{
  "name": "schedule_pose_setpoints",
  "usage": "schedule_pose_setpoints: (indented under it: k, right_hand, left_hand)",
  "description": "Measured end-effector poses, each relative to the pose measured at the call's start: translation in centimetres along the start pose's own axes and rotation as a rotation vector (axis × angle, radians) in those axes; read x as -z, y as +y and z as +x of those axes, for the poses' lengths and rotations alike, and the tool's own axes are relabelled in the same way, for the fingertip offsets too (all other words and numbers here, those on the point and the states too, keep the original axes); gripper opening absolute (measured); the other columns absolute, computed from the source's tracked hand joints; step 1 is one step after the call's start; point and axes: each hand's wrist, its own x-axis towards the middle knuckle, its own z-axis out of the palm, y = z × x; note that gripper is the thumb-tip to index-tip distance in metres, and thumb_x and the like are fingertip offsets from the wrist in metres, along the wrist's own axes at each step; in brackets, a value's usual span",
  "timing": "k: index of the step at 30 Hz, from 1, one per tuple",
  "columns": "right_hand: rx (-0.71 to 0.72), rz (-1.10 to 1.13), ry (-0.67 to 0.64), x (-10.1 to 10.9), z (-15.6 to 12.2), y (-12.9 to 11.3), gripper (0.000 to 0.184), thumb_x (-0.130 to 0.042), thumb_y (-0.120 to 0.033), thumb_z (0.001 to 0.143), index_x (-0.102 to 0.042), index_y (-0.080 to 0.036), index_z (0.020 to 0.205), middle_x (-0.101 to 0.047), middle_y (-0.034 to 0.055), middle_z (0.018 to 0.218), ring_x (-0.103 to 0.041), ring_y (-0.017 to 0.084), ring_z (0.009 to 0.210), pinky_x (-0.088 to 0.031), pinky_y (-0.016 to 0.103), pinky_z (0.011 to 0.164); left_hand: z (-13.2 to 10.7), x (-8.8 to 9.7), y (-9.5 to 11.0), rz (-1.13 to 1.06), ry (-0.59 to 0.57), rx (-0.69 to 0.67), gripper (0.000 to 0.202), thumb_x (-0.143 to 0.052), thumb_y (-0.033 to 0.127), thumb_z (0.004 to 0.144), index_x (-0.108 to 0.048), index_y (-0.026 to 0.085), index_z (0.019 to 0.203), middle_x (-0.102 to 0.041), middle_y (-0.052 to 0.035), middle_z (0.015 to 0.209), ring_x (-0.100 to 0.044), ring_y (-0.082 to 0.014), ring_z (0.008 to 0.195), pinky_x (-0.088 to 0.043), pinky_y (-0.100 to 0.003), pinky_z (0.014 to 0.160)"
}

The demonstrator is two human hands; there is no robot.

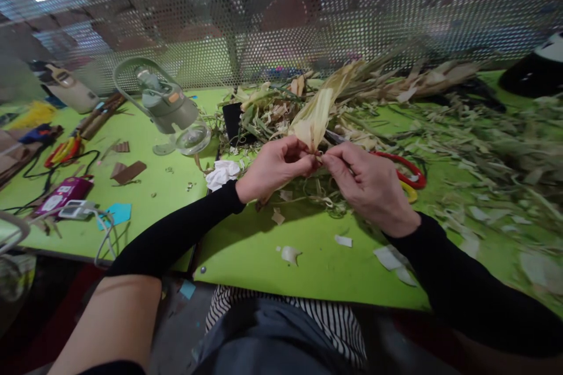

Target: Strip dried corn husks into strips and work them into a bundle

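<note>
My left hand (273,167) and my right hand (368,183) meet above the green table (264,246), both pinching the narrow lower end of a pale yellow corn husk (314,117). The husk fans upward and away from my fingers. Both arms wear black sleeves. Just behind the hands lies a heap of dry husks and leaves (352,94). Red-and-yellow handled scissors (407,179) lie right beside my right hand, partly hidden by it.
A small green desk fan (165,102) stands at the left centre. Farther left lie a pink box (65,192), cables and red-handled tools (64,149). A crumpled white tissue (222,173) lies near my left wrist. Husk scraps (484,146) cover the right side. A perforated metal screen (281,17) closes the back.
</note>
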Motion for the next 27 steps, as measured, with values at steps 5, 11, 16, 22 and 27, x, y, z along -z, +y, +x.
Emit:
schedule_pose_setpoints:
  k: [5, 11, 16, 22, 27]
  right_hand:
    - [-0.057, 0.068, -0.019, 0.2, 0.0, -0.1, 0.024, -0.052, -0.04, 0.101, -0.059, -0.027, 0.081, -0.061, 0.0004, 0.065, -0.056, 0.018, 0.057, -0.04, 0.034, 0.057]
    - [-0.115, 0.13, -0.001, -0.4, 1.0, 2.0, 0.022, -0.055, -0.045, 0.099, -0.065, -0.026, 0.094, -0.075, 0.0073, 0.096, -0.069, 0.025, 0.087, -0.051, 0.038, 0.075]
    - [-0.11, 0.22, 0.028, -0.8, 1.0, 2.3, 0.019, -0.064, -0.044, 0.095, -0.07, -0.027, 0.09, -0.075, 0.0057, 0.095, -0.068, 0.026, 0.091, -0.053, 0.041, 0.084]
    - [-0.255, 0.39, 0.048, -1.4, 0.6, 1.5, 0.016, -0.067, -0.038, 0.089, -0.066, -0.024, 0.082, -0.068, 0.0009, 0.079, -0.063, 0.019, 0.073, -0.052, 0.034, 0.069]
    - [-0.352, 0.465, 0.12, -1.4, 0.8, 1.0, 0.012, -0.065, -0.033, 0.086, -0.06, -0.024, 0.08, -0.066, 0.0003, 0.077, -0.061, 0.018, 0.072, -0.052, 0.032, 0.068]
  left_hand:
    - [0.0, 0.4, 0.8, 0.015, -0.029, 0.02, 0.004, -0.064, 0.015, 0.087, -0.061, 0.015, 0.085, -0.067, 0.0015, 0.072, -0.062, -0.0076, 0.064, -0.05, -0.021, 0.067]
    - [-0.2, 0.7, 1.8, -0.036, -0.09, 0.167, 0.012, -0.054, 0.006, 0.09, -0.059, 0.014, 0.082, -0.07, -0.0005, 0.078, -0.069, -0.0079, 0.073, -0.054, -0.023, 0.078]
    - [-0.5, 0.2, 1.4, -0.055, -0.12, 0.198, 0.009, -0.06, 0.013, 0.092, -0.062, 0.013, 0.084, -0.07, -0.0001, 0.075, -0.067, -0.0082, 0.071, -0.054, -0.024, 0.078]
    - [-0.5, -0.5, 0.3, -0.168, -0.109, 0.237, 0.01, -0.068, 0.016, 0.091, -0.061, 0.013, 0.084, -0.073, -0.0022, 0.081, -0.071, -0.0103, 0.077, -0.057, -0.029, 0.083]
    - [-0.4, -0.7, 0.2, -0.259, -0.033, 0.24, 0.011, -0.065, 0.005, 0.09, -0.059, 0.014, 0.092, -0.072, 0.0013, 0.081, -0.073, -0.0072, 0.074, -0.058, -0.024, 0.08]
